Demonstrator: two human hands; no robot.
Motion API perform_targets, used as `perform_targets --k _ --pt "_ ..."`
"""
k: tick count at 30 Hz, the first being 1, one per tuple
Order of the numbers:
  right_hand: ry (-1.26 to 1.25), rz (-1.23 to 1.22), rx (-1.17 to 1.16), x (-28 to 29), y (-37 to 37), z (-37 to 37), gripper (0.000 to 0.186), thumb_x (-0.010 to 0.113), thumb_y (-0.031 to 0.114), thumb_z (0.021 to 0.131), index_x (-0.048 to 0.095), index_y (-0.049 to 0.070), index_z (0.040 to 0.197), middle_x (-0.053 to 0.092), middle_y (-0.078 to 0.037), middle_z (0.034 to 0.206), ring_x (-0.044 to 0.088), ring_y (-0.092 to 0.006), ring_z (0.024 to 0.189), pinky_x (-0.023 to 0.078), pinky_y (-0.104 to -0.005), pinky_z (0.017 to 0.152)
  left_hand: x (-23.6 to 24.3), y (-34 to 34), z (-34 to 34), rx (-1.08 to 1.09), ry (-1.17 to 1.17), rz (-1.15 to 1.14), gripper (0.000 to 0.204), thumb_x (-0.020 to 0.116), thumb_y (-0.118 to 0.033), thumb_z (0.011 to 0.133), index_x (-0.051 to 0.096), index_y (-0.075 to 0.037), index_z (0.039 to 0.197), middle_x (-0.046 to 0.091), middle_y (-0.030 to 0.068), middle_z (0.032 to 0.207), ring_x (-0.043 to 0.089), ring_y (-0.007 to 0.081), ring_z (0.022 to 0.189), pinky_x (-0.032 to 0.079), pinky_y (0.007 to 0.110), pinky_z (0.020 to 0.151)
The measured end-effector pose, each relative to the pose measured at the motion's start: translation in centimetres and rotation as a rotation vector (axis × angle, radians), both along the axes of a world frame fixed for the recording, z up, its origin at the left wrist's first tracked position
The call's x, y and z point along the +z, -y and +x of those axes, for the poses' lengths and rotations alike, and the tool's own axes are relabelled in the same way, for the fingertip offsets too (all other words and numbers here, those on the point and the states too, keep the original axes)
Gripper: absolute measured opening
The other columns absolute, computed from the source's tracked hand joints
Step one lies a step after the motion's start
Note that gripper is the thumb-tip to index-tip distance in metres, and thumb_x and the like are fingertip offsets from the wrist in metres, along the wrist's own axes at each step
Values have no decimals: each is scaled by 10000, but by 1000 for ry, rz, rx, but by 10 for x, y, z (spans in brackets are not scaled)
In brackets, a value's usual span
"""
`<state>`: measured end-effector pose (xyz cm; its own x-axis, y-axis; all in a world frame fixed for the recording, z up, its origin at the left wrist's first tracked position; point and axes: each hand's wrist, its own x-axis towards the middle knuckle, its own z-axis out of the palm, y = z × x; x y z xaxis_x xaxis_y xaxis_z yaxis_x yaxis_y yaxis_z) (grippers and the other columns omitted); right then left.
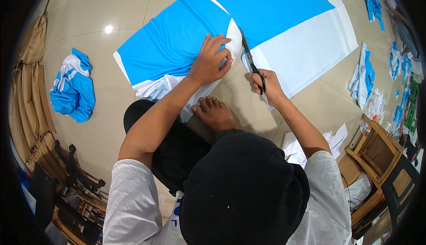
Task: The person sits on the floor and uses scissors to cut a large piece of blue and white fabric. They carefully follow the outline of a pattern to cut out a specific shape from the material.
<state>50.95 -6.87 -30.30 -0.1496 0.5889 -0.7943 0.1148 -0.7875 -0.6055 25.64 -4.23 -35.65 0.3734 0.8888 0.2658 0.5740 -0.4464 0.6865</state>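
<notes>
A large blue and white fabric sheet lies on the floor, parted by a cut into a left piece (166,36) and a right piece (275,14). My right hand (269,85) grips black-handled scissors (249,59), its fingers in the handle loops. The blades point away from me, along the right piece's edge, where the two pieces meet. My left hand (213,61) is on the left piece, its thumb and fingers closed at the white curved edge beside the blades. Below that hand, the piece's near white end is rumpled.
A crumpled blue and white cloth (73,85) lies at left, near stacked brown rolls (31,94). More fabric pieces (363,74) are scattered at right. A wooden frame (372,156) stands at lower right. My bare foot (215,114) is close to the fabric.
</notes>
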Motion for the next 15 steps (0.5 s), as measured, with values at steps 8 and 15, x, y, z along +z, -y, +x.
perform_targets --k 8,15 --pt "46 23 68 3 -6 8 202 755 176 909 653 58 780 573 24 632 483 -62 495 371 -242 480 1 0 0 0 -3 -8 125 754 -136 930 641 -101 968 614 156 1447 526 414 1460 297 711 1255" --pt "60 28 110 0 -9 12 198 758 174 914 658 60 785 571 27 630 479 -58 495 357 -241 475 0 0 0 2 8 2 135 753 -136 930 631 -103 977 614 151 1449 530 417 1451 304 708 1250"
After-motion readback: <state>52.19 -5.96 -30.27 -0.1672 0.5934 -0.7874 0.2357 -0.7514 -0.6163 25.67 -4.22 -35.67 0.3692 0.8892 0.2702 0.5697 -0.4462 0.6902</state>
